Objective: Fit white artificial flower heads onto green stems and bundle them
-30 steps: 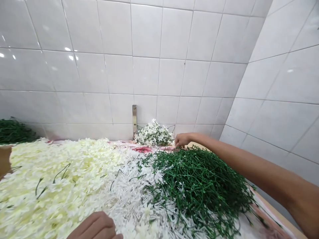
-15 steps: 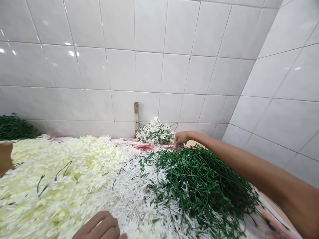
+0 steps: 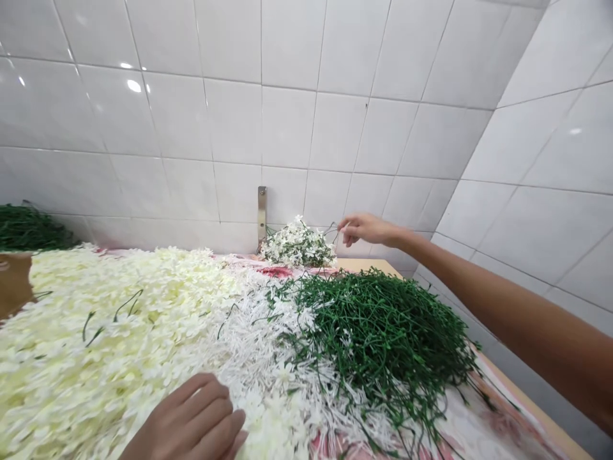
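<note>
My left hand (image 3: 191, 418) rests low over the white and cream petals (image 3: 143, 319), fingers curled and thumb pressed in. Whatever may be between those fingers is hidden. Raised at the back, my right hand (image 3: 368, 229) has loosely bent fingers, a little apart. Its fingertips are beside a thin stem poking from a bunch of small white flowers (image 3: 297, 246), and I see nothing in its grasp. In front of it lies a large heap of green artificial stems (image 3: 387, 326). Thin white flower pieces (image 3: 249, 345) spread between the stems and the petals.
Behind the table stands a white tiled wall (image 3: 287, 128) with a metal bracket (image 3: 262, 214). Another pile of green stems (image 3: 31, 229) lies at the far left, near a brown object (image 3: 14, 284). A patterned cloth (image 3: 469, 421) covers the table, whose wooden edge (image 3: 373, 264) shows.
My right hand has lifted up and right from the table beside the white flower bunch, its fingers loosening. My left hand has come further into view, still curled.
</note>
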The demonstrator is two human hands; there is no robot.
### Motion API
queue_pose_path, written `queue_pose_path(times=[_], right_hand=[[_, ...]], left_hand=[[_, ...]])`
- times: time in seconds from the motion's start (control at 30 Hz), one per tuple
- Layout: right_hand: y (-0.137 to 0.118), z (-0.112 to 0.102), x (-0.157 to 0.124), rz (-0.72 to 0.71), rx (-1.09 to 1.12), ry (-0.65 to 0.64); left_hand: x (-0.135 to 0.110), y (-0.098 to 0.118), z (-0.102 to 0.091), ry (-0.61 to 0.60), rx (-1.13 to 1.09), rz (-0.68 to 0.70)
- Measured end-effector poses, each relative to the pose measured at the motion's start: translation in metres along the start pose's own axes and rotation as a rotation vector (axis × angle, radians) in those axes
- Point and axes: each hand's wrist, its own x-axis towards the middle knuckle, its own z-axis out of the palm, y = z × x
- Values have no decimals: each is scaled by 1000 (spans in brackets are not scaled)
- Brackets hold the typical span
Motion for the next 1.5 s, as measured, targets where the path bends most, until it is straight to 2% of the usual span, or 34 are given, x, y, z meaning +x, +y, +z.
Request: queue_pose_path(times=[0.1, 0.2, 0.27, 0.37, 0.43, 0.53, 0.67, 0.83, 0.9, 1.03, 1.1, 1.2, 1.3, 1.5], right_hand=[[-20, 7, -33, -107, 155, 141], [-40, 31, -77, -255, 289, 244], [-51, 55, -109, -349, 214, 232], [-64, 91, -155, -391, 119, 407], [-69, 109, -177, -350, 166, 427], [-69, 125, -198, -229, 408, 222], [-64, 133, -211, -151, 847, -95], [-62, 131, -212, -90, 1129, -283], [-60, 130, -210, -61, 1169, -260], [-56, 134, -204, 2, 1192, -101], [-56, 137, -202, 20, 1167, -109], [-57, 142, -201, 25, 1116, -156], [-59, 146, -201, 50, 1092, -151], [-60, 146, -201, 22, 980, -163]], left_hand=[[-1, 1, -3, -98, -104, -60], [-7, -1, -2, -135, -141, -97], [-11, -2, -1, -142, -135, -101], [-12, -1, -2, -83, -80, -74], [-10, 2, -3, -52, -39, -39], [-7, 8, -4, -18, -26, -49], [-6, 15, -3, -110, -95, -101], [-8, 15, 0, -140, -116, -231], [-10, 11, 2, -171, -101, -317], [-11, 0, 7, -312, -68, -492], [-5, -5, 12, -360, -61, -554], [10, -12, 21, -424, -13, -571], [22, -19, 30, -465, 25, -575], [26, -27, 29, -420, 20, -636]])
